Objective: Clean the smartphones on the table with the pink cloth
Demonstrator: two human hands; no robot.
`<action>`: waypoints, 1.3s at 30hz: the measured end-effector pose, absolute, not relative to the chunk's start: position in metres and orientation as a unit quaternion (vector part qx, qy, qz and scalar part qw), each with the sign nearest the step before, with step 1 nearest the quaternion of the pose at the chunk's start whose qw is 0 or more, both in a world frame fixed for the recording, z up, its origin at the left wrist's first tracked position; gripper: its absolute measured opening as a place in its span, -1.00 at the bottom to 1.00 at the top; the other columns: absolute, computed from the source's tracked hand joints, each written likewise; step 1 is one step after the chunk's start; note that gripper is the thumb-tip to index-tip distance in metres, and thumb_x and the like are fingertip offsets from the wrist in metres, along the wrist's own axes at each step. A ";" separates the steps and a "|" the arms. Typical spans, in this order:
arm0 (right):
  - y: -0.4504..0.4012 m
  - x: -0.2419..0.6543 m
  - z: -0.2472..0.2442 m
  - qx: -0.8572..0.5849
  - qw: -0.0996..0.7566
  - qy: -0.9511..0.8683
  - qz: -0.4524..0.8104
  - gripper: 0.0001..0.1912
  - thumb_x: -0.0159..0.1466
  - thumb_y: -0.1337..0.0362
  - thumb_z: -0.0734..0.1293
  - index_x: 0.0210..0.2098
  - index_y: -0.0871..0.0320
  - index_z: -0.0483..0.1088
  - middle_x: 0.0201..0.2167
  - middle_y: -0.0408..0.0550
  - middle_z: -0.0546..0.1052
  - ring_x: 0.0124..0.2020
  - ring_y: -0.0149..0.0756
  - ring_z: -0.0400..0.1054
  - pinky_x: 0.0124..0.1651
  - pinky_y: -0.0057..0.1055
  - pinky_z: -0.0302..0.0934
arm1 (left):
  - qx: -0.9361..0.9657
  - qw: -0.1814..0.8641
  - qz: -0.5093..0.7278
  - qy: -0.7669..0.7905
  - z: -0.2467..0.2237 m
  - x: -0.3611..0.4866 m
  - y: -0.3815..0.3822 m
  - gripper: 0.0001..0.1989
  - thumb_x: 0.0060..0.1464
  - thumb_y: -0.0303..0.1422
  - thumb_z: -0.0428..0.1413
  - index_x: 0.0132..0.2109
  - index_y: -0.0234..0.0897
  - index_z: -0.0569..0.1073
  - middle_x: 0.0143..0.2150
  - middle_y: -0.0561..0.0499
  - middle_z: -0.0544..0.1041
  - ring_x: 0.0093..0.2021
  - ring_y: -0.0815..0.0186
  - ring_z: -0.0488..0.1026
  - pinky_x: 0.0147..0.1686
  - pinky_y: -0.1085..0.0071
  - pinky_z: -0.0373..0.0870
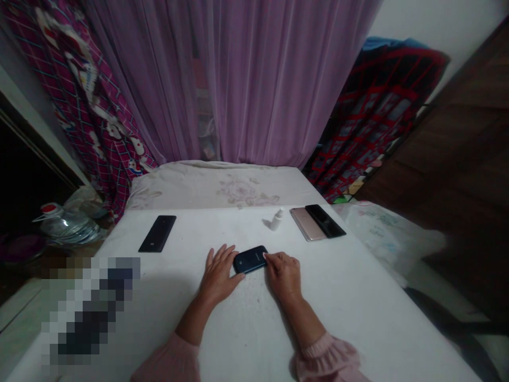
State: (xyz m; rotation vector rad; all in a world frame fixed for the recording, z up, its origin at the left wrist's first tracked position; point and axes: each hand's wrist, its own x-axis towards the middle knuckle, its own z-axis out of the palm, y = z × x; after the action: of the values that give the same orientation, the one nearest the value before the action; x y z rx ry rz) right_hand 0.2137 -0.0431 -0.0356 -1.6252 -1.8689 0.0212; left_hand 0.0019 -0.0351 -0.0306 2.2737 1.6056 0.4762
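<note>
A small dark blue mobile phone (249,260) lies flat on the white tabletop, with faint light lettering near its right end. My left hand (219,273) steadies the phone's left end, the thumb at its near edge and the fingers along its far left corner. At the opposite end, my right hand (284,270) has its fingers curled and pinched at the phone's right edge. Something small and pale shows at those fingertips, too small to name.
A white spray bottle (277,219) stands beyond the phone. At the far right lie a rose-gold device (307,224) and a black phone (326,220). Another dark phone (158,233) rests at the left. A blurred-out patch (93,310) covers the near left of the table (254,339).
</note>
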 end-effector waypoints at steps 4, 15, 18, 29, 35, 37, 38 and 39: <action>-0.051 0.194 -0.035 -0.559 0.345 -0.754 0.017 -0.80 0.28 0.38 0.28 -0.17 0.08 0.51 -0.39 -0.09 0.52 -0.33 -0.33 0.34 -0.17 -0.33 -0.03 | 0.794 0.152 0.172 0.563 -0.032 0.003 -0.035 -0.49 0.06 -0.28 0.16 0.16 -0.20 0.29 0.30 -0.08 0.26 0.35 0.11 0.04 0.33 -0.04 -0.26; -0.047 0.219 -0.036 -0.568 0.327 -0.755 0.021 -0.83 0.35 0.28 0.24 -0.20 0.05 0.50 -0.35 -0.09 0.54 -0.30 -0.34 0.37 -0.11 -0.30 -0.05 | 0.806 0.139 0.167 0.551 -0.037 0.001 -0.034 -0.48 0.09 -0.26 0.13 0.19 -0.22 0.27 0.31 -0.11 0.26 0.35 0.08 0.05 0.31 -0.08 -0.25; -0.043 0.229 -0.037 -0.579 0.313 -0.753 0.010 -0.80 0.37 0.27 0.22 -0.23 0.09 0.49 -0.36 -0.08 0.54 -0.32 -0.32 0.36 -0.10 -0.30 -0.04 | 0.808 0.140 0.169 0.547 -0.038 0.000 -0.033 -0.48 0.09 -0.26 0.13 0.19 -0.22 0.27 0.30 -0.11 0.26 0.35 0.08 0.04 0.31 -0.08 -0.25; -0.053 0.179 -0.030 -0.479 0.323 -0.816 0.013 -0.88 0.31 0.33 0.28 -0.23 0.09 0.48 -0.40 -0.10 0.51 -0.33 -0.32 0.34 -0.14 -0.32 -0.02 | 0.811 0.131 0.181 0.540 -0.042 0.000 -0.032 -0.49 0.11 -0.21 0.12 0.19 -0.19 0.28 0.30 -0.10 0.27 0.34 0.09 0.07 0.31 -0.07 -0.23; -0.043 0.214 -0.035 -0.556 0.322 -0.766 0.022 -0.86 0.32 0.31 0.28 -0.22 0.07 0.50 -0.39 -0.11 0.52 -0.32 -0.32 0.37 -0.16 -0.34 -0.02 | 0.811 0.127 0.188 0.539 -0.043 0.000 -0.032 -0.49 0.10 -0.24 0.13 0.18 -0.20 0.28 0.30 -0.10 0.27 0.34 0.08 0.08 0.31 -0.09 -0.23; -0.039 0.224 -0.038 -0.580 0.330 -0.745 0.022 -0.86 0.32 0.31 0.28 -0.21 0.07 0.50 -0.38 -0.10 0.53 -0.32 -0.32 0.38 -0.16 -0.34 -0.01 | 0.811 0.128 0.186 0.540 -0.043 0.000 -0.031 -0.49 0.09 -0.24 0.13 0.18 -0.21 0.28 0.30 -0.11 0.27 0.34 0.07 0.08 0.31 -0.09 -0.22; -0.037 0.227 -0.040 -0.588 0.334 -0.737 0.019 -0.85 0.32 0.31 0.28 -0.21 0.07 0.50 -0.38 -0.10 0.53 -0.32 -0.32 0.38 -0.17 -0.35 -0.01 | 0.811 0.127 0.187 0.540 -0.044 0.000 -0.031 -0.49 0.09 -0.24 0.13 0.18 -0.20 0.28 0.29 -0.11 0.27 0.34 0.07 0.08 0.31 -0.09 -0.22; -0.037 0.226 -0.041 -0.592 0.337 -0.732 0.015 -0.85 0.32 0.31 0.28 -0.22 0.08 0.51 -0.38 -0.10 0.54 -0.33 -0.32 0.38 -0.17 -0.35 -0.01 | 0.810 0.126 0.188 0.540 -0.044 0.001 -0.031 -0.49 0.09 -0.24 0.13 0.18 -0.20 0.29 0.29 -0.10 0.28 0.34 0.07 0.08 0.31 -0.09 -0.22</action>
State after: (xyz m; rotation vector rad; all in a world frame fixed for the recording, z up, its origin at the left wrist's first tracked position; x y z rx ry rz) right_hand 0.2263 -0.0365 -0.0414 -1.5428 -1.9074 0.0379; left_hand 0.0005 -0.0312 -0.0435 2.3602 1.5735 0.5479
